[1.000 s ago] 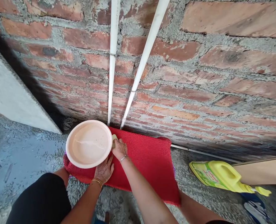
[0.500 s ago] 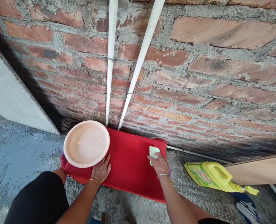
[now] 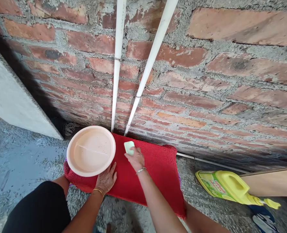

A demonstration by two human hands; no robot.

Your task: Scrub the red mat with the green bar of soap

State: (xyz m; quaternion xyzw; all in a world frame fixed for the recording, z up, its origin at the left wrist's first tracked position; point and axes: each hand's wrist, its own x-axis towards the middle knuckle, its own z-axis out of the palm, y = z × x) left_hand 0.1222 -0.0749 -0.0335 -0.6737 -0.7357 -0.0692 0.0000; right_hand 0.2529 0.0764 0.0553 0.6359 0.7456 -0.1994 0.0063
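- While the left hand (image 3: 106, 179) lies flat and open on the red mat (image 3: 155, 168), touching the plate (image 3: 91, 150), the right hand (image 3: 135, 158) pinches a pale green soap (image 3: 129, 147) against the mat.
- The soap looks small, hard and likely slippery; best gripped by its long edges.
- The mat seems soft and floppy, on the floor against the brick wall (image 3: 206, 81).

Brick wall (image 3: 206, 81) behind – two white pipes (image 3: 116, 64) run down it. Yellow detergent jug (image 3: 228, 187) lies on the rough concrete floor (image 3: 24, 161), right side; grey slab (image 3: 9, 97) at left.
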